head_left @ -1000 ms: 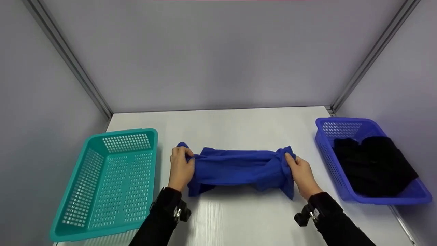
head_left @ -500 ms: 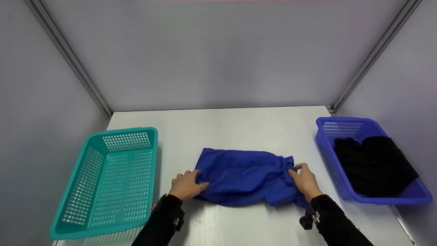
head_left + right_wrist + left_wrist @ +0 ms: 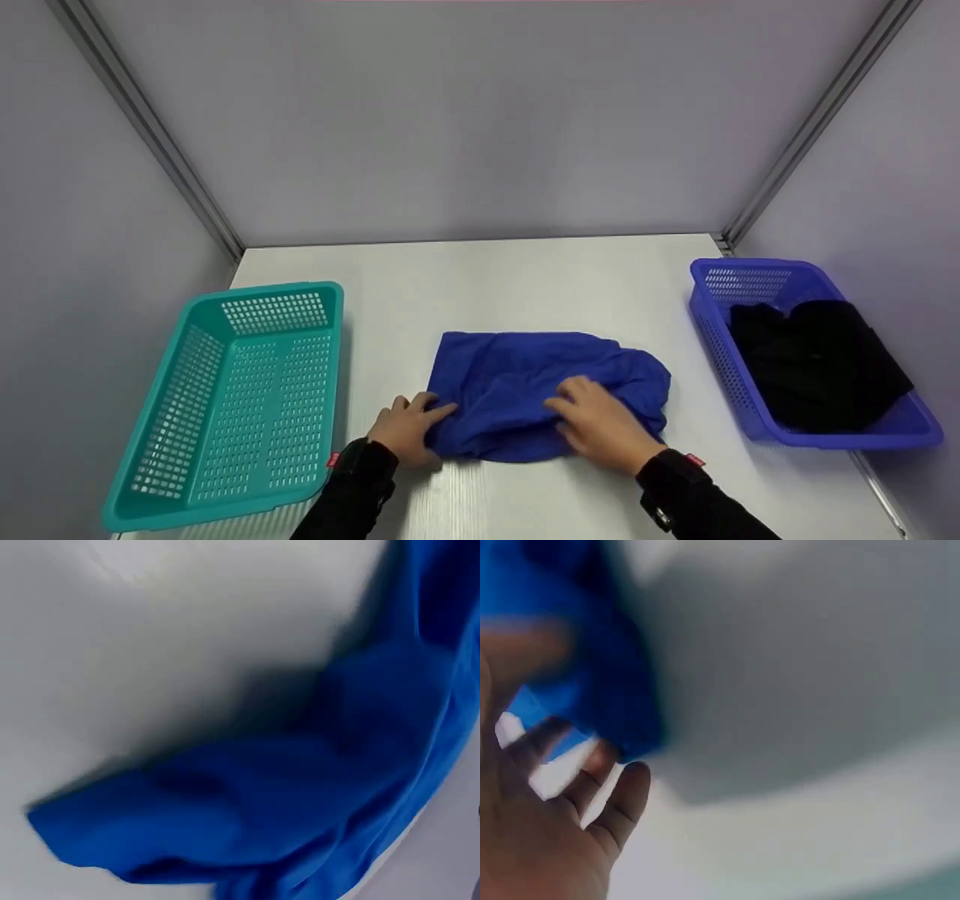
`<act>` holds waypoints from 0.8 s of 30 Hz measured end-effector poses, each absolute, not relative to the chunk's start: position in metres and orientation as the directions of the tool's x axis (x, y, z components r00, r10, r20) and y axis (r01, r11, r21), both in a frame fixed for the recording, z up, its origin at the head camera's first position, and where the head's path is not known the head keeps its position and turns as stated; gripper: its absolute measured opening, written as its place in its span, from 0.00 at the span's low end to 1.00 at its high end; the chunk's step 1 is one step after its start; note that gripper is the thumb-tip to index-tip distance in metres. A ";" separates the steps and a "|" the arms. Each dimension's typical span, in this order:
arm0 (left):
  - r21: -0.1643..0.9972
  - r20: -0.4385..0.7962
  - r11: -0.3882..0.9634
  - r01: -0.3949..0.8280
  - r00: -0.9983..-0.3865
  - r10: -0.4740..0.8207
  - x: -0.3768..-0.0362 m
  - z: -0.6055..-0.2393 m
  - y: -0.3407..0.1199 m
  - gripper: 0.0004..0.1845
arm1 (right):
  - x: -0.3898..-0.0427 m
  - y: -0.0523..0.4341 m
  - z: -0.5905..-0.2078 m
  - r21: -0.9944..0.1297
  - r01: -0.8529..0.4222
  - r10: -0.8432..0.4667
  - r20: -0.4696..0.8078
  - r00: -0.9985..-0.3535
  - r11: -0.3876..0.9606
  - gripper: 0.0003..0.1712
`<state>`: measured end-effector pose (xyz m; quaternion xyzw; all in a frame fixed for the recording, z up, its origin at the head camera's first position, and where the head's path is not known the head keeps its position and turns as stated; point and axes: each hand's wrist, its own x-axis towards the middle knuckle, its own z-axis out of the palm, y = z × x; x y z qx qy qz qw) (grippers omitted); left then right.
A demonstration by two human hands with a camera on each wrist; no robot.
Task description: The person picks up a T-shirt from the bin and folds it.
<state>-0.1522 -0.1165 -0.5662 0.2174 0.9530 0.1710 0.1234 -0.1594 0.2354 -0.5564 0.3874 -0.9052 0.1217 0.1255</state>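
A blue garment (image 3: pixel 517 367), loosely folded and wrinkled, lies on the white table between my hands. My left hand (image 3: pixel 403 430) is at its left edge with the fingers spread. In the left wrist view that hand (image 3: pixel 536 836) shows its fingers apart beside the hanging blue fabric (image 3: pixel 622 690). My right hand (image 3: pixel 604 426) is over the right half of the garment, fingers slightly bent, nothing gripped between them. Creased blue fabric (image 3: pixel 247 795) fills much of the right wrist view, where the right hand itself is out of sight.
To the left stands a green perforated basket (image 3: pixel 191 300), with nothing in it. A purple basket (image 3: pixel 712 330) on the right holds black clothing (image 3: pixel 821 367). Grey panels (image 3: pixel 480 120) enclose the white table (image 3: pixel 480 277) at the back and sides.
The garment has gone from being held stretched between both hands to lying down. My left hand has let go of it; my right hand has left the right end and moved inward over the fabric.
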 end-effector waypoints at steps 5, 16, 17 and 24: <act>0.210 -0.048 0.859 0.467 -0.873 0.486 -0.148 -0.570 -0.115 0.34 | -0.140 0.206 -0.572 -0.145 -0.782 -0.791 -0.003 -0.612 0.606 0.38; 0.790 0.023 0.591 0.163 -0.971 0.237 -0.164 -0.541 -0.107 0.08 | -0.146 0.216 -0.585 -0.253 -0.529 -0.477 0.238 -0.846 0.810 0.04; 0.848 0.004 0.519 0.106 -0.981 0.193 -0.166 -0.536 -0.106 0.06 | -0.148 0.218 -0.581 -0.348 -0.462 -0.399 0.240 -0.885 0.816 0.05; 0.970 -0.019 0.244 0.005 -0.995 0.096 -0.170 -0.503 -0.095 0.02 | -0.166 0.226 -0.552 -0.613 -0.327 -0.172 0.300 -0.938 0.719 0.02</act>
